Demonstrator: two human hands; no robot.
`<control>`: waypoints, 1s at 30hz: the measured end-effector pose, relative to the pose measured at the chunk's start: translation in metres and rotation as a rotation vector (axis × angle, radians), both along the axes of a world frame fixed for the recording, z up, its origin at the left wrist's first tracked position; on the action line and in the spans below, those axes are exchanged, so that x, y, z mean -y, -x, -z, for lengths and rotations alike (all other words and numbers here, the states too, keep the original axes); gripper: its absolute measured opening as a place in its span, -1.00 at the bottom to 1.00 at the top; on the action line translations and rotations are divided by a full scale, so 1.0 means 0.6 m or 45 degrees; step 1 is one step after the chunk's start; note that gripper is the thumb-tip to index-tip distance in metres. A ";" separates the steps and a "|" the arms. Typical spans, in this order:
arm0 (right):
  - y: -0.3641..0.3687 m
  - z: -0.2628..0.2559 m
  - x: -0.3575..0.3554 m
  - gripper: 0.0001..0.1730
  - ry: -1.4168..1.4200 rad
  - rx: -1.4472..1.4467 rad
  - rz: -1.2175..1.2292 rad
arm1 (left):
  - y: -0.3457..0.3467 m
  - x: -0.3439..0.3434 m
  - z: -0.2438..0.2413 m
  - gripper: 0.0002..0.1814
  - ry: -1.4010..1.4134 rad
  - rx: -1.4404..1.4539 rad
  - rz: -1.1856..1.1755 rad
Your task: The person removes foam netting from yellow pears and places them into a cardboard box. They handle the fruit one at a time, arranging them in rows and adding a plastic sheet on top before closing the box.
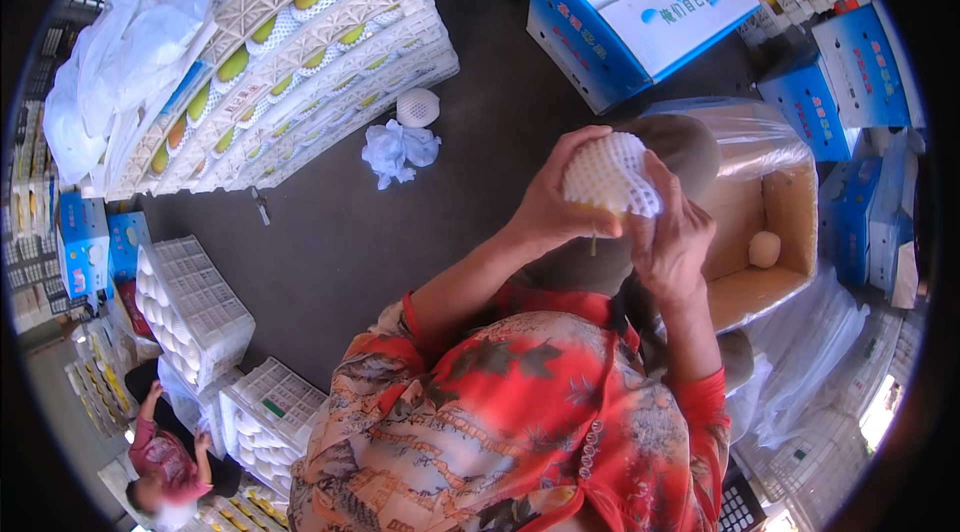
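Note:
A pale round fruit, probably a pear, in a white foam net sleeve [609,170] is held up between my two hands. My left hand [559,190] wraps its left side, with the thumb along the lower edge. The fingers of my right hand [671,232] press against the net's right edge. A thin stem [594,245] pokes out below the net; the net covers most of the fruit. Beside my right forearm stands an open cardboard carton [791,190] lined with clear plastic. One pale round fruit [765,250] lies inside it.
Stacked plastic crates [300,36] of green-yellow fruit in foam nets stand at the upper left. A netted ball [418,108] and crumpled plastic [397,153] lie on the floor. A blue-white carton [600,44] stands ahead. Another person [169,457] sits at lower left near white crates [202,307].

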State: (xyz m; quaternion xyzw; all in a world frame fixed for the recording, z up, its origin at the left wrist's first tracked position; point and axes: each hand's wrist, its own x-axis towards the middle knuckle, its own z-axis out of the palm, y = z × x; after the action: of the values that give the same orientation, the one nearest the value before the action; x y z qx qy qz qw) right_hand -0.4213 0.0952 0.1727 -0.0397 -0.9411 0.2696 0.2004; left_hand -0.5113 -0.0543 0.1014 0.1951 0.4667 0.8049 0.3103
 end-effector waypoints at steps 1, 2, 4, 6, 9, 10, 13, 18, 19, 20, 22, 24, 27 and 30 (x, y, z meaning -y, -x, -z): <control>0.026 0.005 0.012 -0.60 0.044 0.030 -0.028 | 0.007 0.018 0.008 0.15 0.001 0.109 -0.061; 0.056 0.012 0.026 -0.70 0.219 0.042 -0.045 | 0.018 0.040 0.015 0.13 -0.032 0.208 -0.113; 0.104 0.040 0.050 -0.79 0.625 0.230 -0.072 | 0.041 0.084 0.036 0.10 -0.128 0.358 -0.183; 0.147 0.062 0.076 -0.77 1.049 0.392 -0.035 | 0.065 0.122 0.065 0.11 -0.182 0.394 -0.209; 0.192 0.078 0.111 -0.76 1.286 0.559 0.024 | 0.090 0.154 0.099 0.14 -0.241 0.451 -0.254; 0.205 0.082 0.126 -0.76 1.318 0.596 0.033 | 0.097 0.164 0.112 0.14 -0.252 0.443 -0.279; 0.222 0.093 0.169 -0.60 0.006 0.121 -0.512 | 0.105 0.188 0.150 0.07 -0.201 0.437 -0.487; 0.224 0.140 0.225 -0.36 -0.130 0.342 -0.720 | 0.090 0.240 0.270 -0.11 0.035 0.574 -0.978; 0.226 0.139 0.224 -0.36 -0.103 0.353 -0.764 | 0.085 0.259 0.286 -0.12 0.091 0.604 -1.118; 0.225 0.121 0.217 -0.37 0.000 0.442 -0.744 | 0.079 0.283 0.301 -0.12 0.149 0.633 -1.255; 0.222 0.088 0.187 -0.38 0.221 0.496 -0.621 | 0.095 0.325 0.331 -0.15 0.288 0.681 -1.517; 0.212 0.057 0.152 -0.37 0.366 0.540 -0.424 | 0.125 0.395 0.409 -0.20 0.393 0.599 -1.698; 0.189 0.030 0.100 -0.38 0.314 0.497 -0.118 | 0.227 0.462 0.484 -0.18 0.705 0.514 -1.991; 0.142 0.023 0.062 -0.44 0.283 0.467 0.139 | 0.342 0.432 0.470 -0.12 0.479 0.904 -2.103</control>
State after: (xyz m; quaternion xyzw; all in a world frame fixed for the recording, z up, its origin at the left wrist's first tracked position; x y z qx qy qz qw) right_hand -0.5067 0.0581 0.1588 -0.1609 -0.9227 0.3487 0.0347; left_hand -0.7168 -0.3134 -0.1804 -0.5128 0.4585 0.6943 -0.2117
